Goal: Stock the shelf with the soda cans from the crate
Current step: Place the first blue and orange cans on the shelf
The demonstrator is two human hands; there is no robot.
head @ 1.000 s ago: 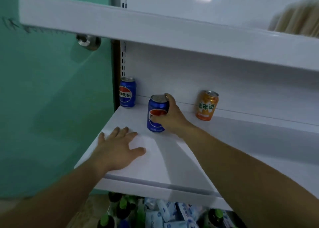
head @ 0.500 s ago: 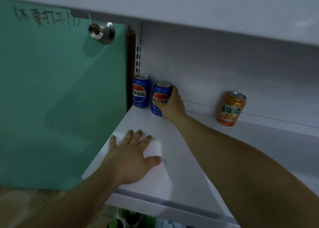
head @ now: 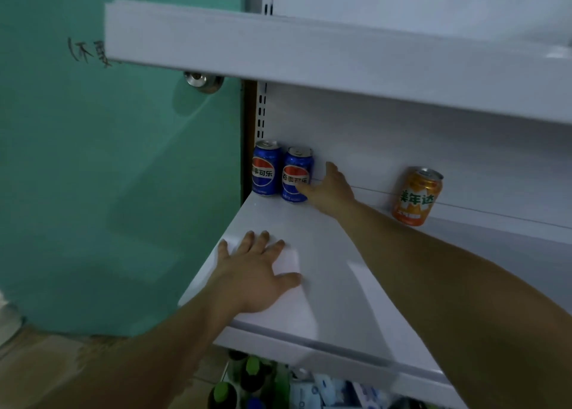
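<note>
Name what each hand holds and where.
Nothing is gripped. Right hand touches the right Pepsi can at its label; left hand lies flat on the shelf.

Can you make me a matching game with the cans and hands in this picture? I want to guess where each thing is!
Things:
1. orange can
2. left hand
3. right hand
4. silver knob

Places:
A. touching the second blue can
B. standing alone, far to the right on the shelf
C. lying flat near the shelf's front edge
D. on the green door

Pairs: 1-B, 2-C, 3-A, 4-D
</note>
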